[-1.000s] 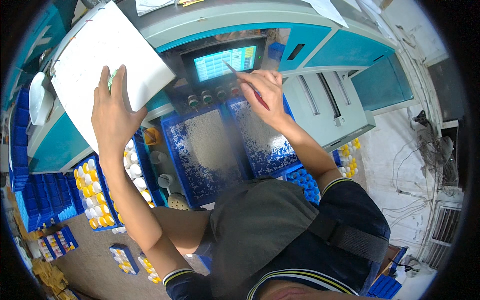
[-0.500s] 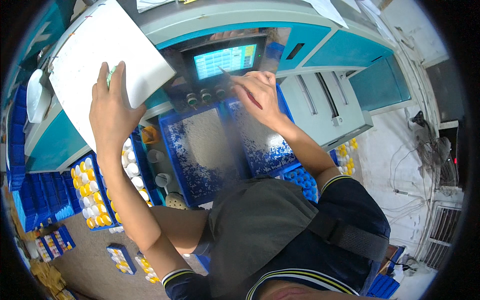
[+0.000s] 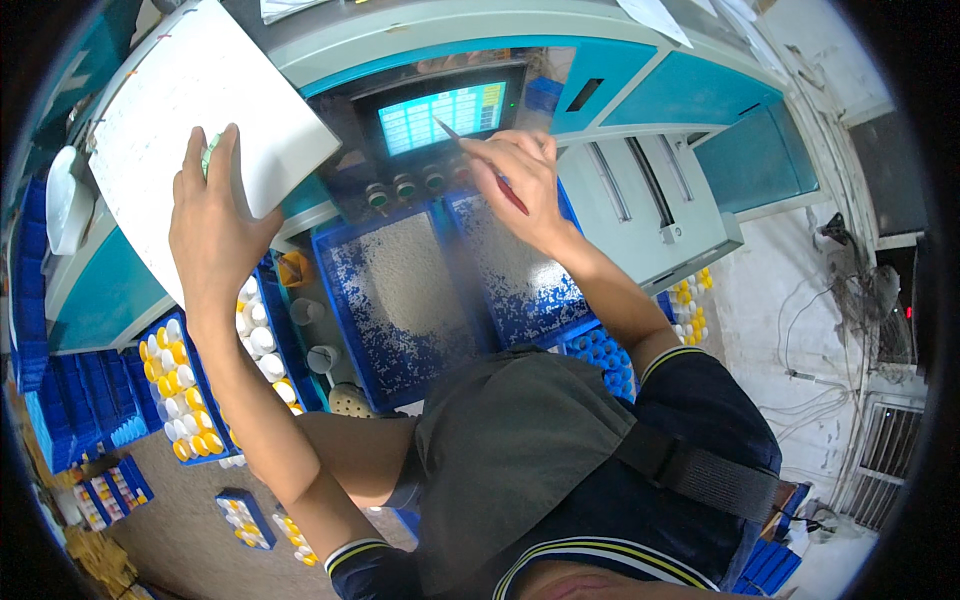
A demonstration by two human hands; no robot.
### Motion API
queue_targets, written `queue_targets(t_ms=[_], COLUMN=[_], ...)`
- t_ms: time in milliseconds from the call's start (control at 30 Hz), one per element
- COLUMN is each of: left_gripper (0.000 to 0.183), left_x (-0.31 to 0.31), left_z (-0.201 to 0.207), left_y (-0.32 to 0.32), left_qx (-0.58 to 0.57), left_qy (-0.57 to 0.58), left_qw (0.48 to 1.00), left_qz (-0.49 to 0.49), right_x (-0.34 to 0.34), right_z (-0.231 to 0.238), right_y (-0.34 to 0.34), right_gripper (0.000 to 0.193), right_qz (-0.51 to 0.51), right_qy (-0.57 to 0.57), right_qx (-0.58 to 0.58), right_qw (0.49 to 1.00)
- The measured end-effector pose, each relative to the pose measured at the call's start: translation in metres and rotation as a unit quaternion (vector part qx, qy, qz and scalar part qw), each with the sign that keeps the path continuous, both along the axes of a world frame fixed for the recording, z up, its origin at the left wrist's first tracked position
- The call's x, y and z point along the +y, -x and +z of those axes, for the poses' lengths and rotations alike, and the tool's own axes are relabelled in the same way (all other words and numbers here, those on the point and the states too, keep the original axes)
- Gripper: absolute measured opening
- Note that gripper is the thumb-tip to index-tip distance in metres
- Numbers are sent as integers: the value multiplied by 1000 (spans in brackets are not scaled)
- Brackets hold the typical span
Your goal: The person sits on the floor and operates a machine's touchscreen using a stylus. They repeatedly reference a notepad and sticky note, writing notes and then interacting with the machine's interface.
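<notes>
My right hand (image 3: 520, 185) is closed around a slim pointed tool (image 3: 513, 197) with a dark red handle. The tool's grey tip lies over a lit touch screen (image 3: 410, 130), which shows a grid of blue, white and yellow cells. Whether the tip touches the glass, I cannot tell. On the left, my left hand (image 3: 220, 230) rests on a white pad of paper (image 3: 250, 110), fingers stretched out and thumb apart near the pad's lower edge. A small pale green thing (image 3: 210, 155) shows between two of its fingers; its kind is unclear.
Below the screen sit round push buttons (image 3: 404, 186). Two blue trays (image 3: 345, 320) hold many small white pieces. Blue crates (image 3: 212, 420) with white and yellow capped bottles stand at lower left. A pale panel with slots (image 3: 610, 200) juts out to the right of my right hand.
The tool's tip has moved slightly up across the screen, and the displayed grid looks different. My left hand stays on the pad. The whole view has shifted a little.
</notes>
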State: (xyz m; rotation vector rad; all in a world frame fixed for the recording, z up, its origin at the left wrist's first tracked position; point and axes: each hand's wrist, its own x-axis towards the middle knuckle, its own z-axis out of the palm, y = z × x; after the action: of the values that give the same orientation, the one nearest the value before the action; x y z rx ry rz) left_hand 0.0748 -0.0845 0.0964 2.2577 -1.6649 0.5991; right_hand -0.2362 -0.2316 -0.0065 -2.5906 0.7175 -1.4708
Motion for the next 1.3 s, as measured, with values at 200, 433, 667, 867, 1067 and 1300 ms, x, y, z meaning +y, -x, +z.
queue_targets(t_ms=[200, 433, 667, 867, 1067, 1300], left_gripper=[100, 101, 101, 101, 101, 100], left_x=[0, 1, 1, 1, 0, 0], left_z=[-2, -4, -5, -6, -4, -2], left_y=[-5, -5, -7, -8, -6, -4], left_qx=[12, -19, -16, -19, -14, -9], left_qy=[-12, 0, 7, 13, -1, -2], left_qw=[1000, 1000, 1000, 1000, 1000, 1000], left_qz=[7, -4, -16, -17, -1, -1], right_x=[-3, -3, -10, -5, -1, 2], right_z=[1, 1, -1, -10, -17, -11], right_y=[-3, 14, 15, 18, 28, 27], right_gripper=[19, 22, 22, 22, 20, 22], right_qz=[9, -35, -45, -42, -66, -67], right_qy=[-10, -2, 6, -9, -22, -21], right_qx=[9, -1, 1, 13, 50, 31], right_qw=[1000, 999, 999, 999, 996, 997])
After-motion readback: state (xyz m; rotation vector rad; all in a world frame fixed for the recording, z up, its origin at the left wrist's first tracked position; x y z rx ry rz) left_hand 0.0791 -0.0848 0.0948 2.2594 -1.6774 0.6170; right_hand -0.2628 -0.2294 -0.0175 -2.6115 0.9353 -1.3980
